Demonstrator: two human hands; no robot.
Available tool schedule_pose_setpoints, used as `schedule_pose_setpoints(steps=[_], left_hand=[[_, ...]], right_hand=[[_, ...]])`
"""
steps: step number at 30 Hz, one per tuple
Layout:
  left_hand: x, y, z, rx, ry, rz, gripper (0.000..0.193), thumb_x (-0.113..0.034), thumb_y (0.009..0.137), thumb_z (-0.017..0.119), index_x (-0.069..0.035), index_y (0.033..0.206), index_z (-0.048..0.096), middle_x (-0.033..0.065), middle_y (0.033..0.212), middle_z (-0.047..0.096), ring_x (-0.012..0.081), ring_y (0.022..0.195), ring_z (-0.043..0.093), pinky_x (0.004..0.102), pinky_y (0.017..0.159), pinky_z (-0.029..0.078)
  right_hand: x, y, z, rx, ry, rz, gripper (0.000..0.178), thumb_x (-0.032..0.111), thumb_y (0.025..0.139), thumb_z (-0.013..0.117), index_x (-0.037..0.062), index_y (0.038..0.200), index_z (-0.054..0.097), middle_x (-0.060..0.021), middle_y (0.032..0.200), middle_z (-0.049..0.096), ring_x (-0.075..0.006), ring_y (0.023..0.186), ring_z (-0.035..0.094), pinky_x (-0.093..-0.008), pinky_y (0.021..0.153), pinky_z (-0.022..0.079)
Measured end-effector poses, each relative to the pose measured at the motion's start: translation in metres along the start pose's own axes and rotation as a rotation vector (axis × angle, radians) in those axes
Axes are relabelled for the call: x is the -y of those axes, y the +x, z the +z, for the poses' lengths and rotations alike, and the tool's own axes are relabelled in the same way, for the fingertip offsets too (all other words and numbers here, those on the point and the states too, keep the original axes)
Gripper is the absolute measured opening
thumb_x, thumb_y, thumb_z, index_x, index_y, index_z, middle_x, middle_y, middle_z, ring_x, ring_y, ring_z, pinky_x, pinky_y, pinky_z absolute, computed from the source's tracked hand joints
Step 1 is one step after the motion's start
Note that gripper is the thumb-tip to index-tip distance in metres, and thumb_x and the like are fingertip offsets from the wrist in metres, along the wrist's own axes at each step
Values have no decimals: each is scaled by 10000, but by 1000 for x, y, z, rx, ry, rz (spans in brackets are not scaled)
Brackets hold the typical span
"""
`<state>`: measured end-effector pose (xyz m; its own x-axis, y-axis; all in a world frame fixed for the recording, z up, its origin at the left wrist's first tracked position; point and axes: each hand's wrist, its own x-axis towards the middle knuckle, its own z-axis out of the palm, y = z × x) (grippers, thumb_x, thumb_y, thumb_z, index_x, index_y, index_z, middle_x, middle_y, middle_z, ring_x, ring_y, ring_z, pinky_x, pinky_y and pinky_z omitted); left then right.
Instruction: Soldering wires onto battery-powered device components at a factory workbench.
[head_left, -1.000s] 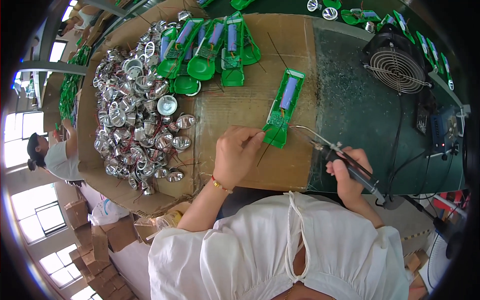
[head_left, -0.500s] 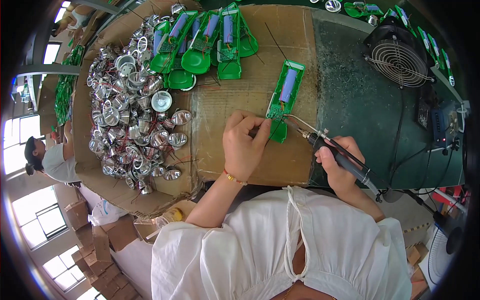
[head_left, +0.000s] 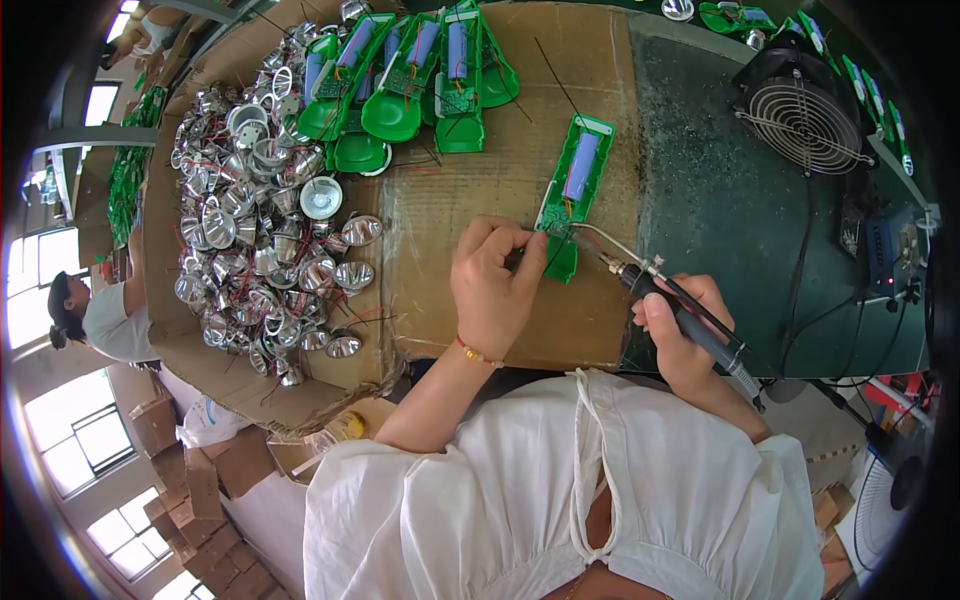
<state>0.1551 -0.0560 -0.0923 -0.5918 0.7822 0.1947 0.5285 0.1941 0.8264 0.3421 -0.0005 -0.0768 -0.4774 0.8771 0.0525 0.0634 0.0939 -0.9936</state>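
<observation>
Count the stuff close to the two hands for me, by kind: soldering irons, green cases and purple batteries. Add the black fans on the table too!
Soldering iron, in the right hand: 1
Green case, by the left hand: 1
Purple battery, in that case: 1
Black fan, on the table: 1
Total: 4

Head view, from the left of two side-by-side fisheye cameras worn on the person's head; upright, unmirrored, facing steeply down over the worktable (head_left: 690, 250). The wearer's white top (head_left: 500, 470), close to the lens, fills the lower middle. The left hand (head_left: 495, 275) and right hand (head_left: 685, 330) lie a little farther off, near the centre of the field. The wide angle also reaches the distant windows (head_left: 50, 440) at left, which appear tilted; straight edges bow toward the margin.
</observation>
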Motion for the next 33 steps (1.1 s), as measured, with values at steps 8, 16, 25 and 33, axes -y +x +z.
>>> schedule_pose_setpoints(steps=[8,16,25,33], left_hand=[[1,0,-2,12,18,17,89,-63,721,652,-17,680,588,82,727,545,201,613,526,292,532,424],[4,-2,0,-18,32,40,87,-69,710,659,-34,680,585,68,728,543,198,617,514,303,547,404],[2,-2,3,-42,124,126,91,-88,698,668,-72,675,582,35,722,541,190,613,499,315,603,355],[3,-3,1,-44,113,101,94,-87,699,667,-76,677,576,31,725,543,183,604,503,311,599,354]], right_hand=[[-2,-1,-3,-17,60,33,206,98,802,612,-40,880,481,-116,714,619,-121,634,600,-243,578,494],[-4,3,3,-30,83,64,145,71,808,584,-28,855,489,-108,696,575,-115,573,561,-232,520,481],[4,3,1,-47,66,96,182,99,798,622,-23,851,497,-77,664,603,-84,594,570,-222,534,471],[4,2,1,-77,152,96,182,86,805,607,-38,875,492,-125,714,604,-124,608,589,-242,552,502]])
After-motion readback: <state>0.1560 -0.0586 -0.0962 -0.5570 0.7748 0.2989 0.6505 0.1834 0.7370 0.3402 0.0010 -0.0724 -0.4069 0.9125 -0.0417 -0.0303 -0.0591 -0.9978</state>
